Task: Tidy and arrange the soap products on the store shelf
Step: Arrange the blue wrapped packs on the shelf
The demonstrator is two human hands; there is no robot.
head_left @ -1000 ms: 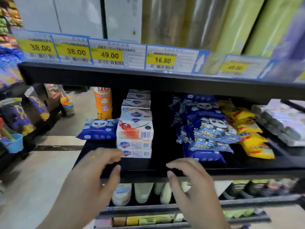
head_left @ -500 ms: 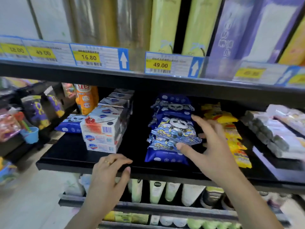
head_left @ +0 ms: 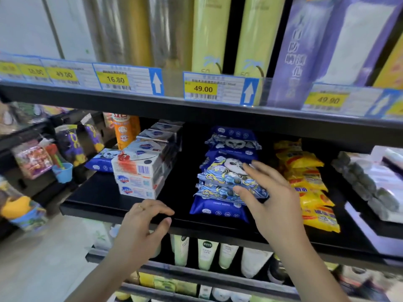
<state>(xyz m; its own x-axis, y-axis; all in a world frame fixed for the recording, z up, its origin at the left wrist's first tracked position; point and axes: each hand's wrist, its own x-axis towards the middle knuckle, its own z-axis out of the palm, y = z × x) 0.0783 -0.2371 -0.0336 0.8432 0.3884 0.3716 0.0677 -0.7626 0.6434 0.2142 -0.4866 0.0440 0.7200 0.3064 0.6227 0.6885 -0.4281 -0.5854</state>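
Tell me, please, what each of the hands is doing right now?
Left hand: open, loosely curled, holding nothing, at the shelf edge.
Right hand: open, fingers spread on the blue packs.

A row of blue-edged paper price tags (head_left: 202, 89) lines the front of the upper shelf. Above the tags stand two tall pale-green boxes (head_left: 210, 33), with a tall purple carton (head_left: 305, 46) to their right. Below the tags and far left, an orange cylindrical can (head_left: 123, 131) stands upright. Lower left of it hangs a small blue plastic cup (head_left: 63, 172). Well below the tags, white squeeze tubes (head_left: 207, 253) stand in a row.
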